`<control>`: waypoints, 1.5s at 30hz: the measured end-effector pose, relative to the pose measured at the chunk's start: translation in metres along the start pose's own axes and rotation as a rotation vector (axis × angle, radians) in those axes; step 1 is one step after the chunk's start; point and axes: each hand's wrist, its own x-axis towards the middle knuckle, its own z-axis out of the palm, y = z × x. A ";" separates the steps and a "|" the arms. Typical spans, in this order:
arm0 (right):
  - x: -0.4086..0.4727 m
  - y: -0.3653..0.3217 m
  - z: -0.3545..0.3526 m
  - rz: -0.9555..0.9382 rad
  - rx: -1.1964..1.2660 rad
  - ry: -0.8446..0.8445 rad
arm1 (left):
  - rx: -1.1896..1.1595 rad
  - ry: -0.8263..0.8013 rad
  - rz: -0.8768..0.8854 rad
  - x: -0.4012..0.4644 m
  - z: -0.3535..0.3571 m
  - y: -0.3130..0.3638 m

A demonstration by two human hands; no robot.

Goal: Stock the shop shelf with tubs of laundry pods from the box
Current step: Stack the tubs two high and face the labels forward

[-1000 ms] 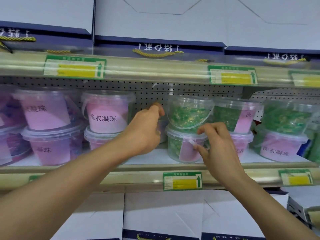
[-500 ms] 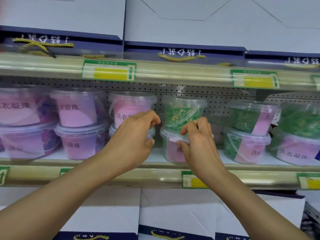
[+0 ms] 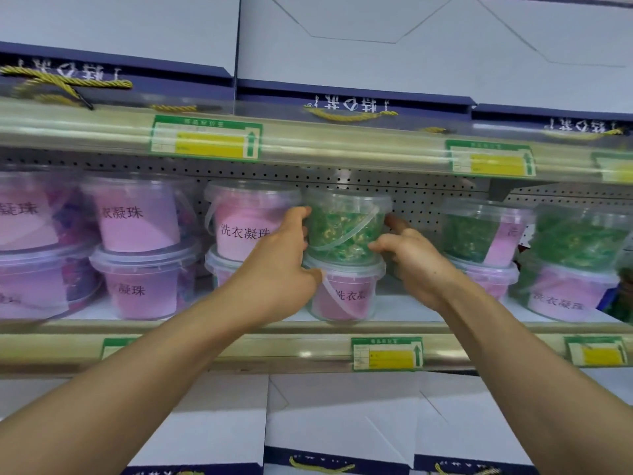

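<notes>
Green tub [image 3: 346, 228]: standing upright, long axis vertical, lid up, stacked square on a lower tub [image 3: 346, 293] at the middle of the shelf [image 3: 428, 308].
Its look: a clear round plastic tub, slightly tapered toward the base, packed with glossy green pods; a thin clear bail handle hangs slack across its front.
Its label: none showing on this side, so the label side appears turned away.
Lower tub: clear plastic too, a pink label with dark characters facing out, its own handle drooping across the front.
Left hand [image 3: 284, 265]: fingers curled against the green tub's left wall, thumb up near the rim; it grips the tub from that side.
Right hand [image 3: 411, 258]: fingers curled round the tub's right side, forefinger reaching up behind it; it has hold as well.
Left neighbours: pink-labelled tubs [image 3: 246, 221] in two-high stacks, upright, just beside the green tub.
Right neighbours: more green-filled tubs [image 3: 479, 231], stacked two-high, apart from the held one.
Shelf: smooth pale metal with a perforated back panel [image 3: 411, 186], and a front rail carrying green and yellow price tags [image 3: 387, 353].
</notes>
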 end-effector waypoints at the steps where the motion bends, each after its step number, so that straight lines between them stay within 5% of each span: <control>1: 0.001 0.000 0.001 -0.027 -0.016 -0.037 | -0.040 -0.015 -0.013 0.002 0.001 0.001; 5: -0.011 0.006 -0.002 -0.190 -0.015 0.049 | -0.083 -0.033 0.014 0.007 0.003 0.003; 12: -0.051 0.024 0.009 -0.525 -0.400 0.325 | 0.076 -0.031 -0.009 0.004 0.012 -0.003; 17: -0.035 0.024 -0.004 -0.315 -0.140 0.174 | 0.227 0.187 0.161 -0.034 0.016 0.001; 20: -0.025 0.022 -0.004 -0.305 -0.123 0.027 | 0.309 0.116 0.290 -0.040 0.023 0.008; 27: -0.017 0.024 0.013 -0.511 -0.414 0.265 | 0.315 -0.004 0.095 -0.015 0.019 -0.001; 30: -0.018 0.021 0.012 -0.526 -0.363 0.324 | 0.304 -0.011 0.058 -0.019 0.018 -0.004; 36: -0.001 0.006 0.002 -0.379 -0.168 0.127 | 0.284 -0.006 0.075 -0.019 0.018 0.000; 45: -0.008 0.017 -0.005 -0.387 -0.295 0.169 | 0.340 0.010 0.073 -0.024 0.021 0.000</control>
